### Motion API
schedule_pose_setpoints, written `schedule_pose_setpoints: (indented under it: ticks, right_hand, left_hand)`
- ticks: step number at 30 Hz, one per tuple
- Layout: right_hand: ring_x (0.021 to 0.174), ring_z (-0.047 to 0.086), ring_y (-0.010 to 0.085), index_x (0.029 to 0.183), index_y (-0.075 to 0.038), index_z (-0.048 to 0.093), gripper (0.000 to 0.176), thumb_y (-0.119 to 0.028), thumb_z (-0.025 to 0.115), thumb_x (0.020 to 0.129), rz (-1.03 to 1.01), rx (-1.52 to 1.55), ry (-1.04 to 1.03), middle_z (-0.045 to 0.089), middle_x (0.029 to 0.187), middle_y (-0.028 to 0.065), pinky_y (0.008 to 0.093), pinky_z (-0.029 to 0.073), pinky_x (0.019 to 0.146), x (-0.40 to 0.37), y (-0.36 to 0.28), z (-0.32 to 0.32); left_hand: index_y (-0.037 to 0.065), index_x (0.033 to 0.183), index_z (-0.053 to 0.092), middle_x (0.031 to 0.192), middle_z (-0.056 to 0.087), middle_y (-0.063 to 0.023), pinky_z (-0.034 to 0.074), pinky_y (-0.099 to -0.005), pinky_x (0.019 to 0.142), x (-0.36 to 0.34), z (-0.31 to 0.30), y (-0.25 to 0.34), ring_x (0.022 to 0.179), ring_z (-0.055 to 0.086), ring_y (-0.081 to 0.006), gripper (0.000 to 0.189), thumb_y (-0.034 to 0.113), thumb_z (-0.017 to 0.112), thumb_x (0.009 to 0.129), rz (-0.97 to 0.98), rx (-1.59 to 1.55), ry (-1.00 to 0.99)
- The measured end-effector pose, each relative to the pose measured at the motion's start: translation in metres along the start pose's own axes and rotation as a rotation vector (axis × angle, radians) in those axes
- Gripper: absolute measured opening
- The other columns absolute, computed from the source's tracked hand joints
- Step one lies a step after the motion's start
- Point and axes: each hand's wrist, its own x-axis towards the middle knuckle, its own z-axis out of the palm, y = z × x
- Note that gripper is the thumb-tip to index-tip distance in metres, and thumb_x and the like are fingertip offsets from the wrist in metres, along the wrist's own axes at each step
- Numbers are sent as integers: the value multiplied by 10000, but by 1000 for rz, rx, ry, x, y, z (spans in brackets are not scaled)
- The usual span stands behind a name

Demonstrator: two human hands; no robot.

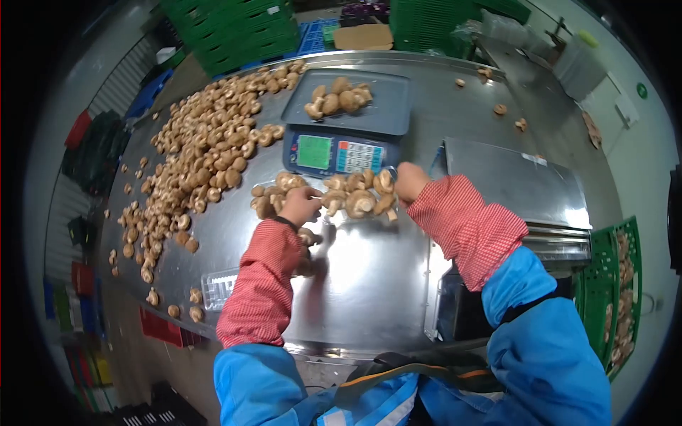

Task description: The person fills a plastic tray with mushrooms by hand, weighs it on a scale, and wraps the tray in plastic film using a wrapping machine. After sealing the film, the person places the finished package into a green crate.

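Note:
Between my hands is a cluster of shiitake mushrooms, seemingly in a clear plastic tray whose walls barely show. My left hand is closed at the cluster's left end, with its fingertips partly hidden. At the right end, my right hand pinches what looks like the tray's rim. Just beyond them stands a digital scale with a lit green display. More shiitakes rest on the scale's grey pan. Other mushrooms lie beside and below my left hand, partly covered by it.
A large heap of shiitakes spreads over the left of the steel table. A clear plastic tray lies near the front left edge. A steel box-like surface stands at right, above a green crate. Green crates are stacked behind.

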Motion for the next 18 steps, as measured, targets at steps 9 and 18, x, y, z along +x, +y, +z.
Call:
schedule_pose_setpoints:
  ticks: [9,18]
  right_hand:
    - [450,565,151,828,84,592,177,-63,506,874,-49,154,-25,584,580,84,297,460,413,-72,114,-182]
    - [618,634,292,875,53,622,181,-114,567,829,-150,89,344,639,707,177,385,502,585,-106,292,-213]
  left_hand:
    - [5,1033,514,757,578,-55,465,-235,487,-29,110,173,578,541,-100,206,63,586,848,175,-202,-209]
    - [-19,1061,529,705,591,-86,491,-269,469,16,281,218,529,572,-143,259,54,574,817,200,29,-251]
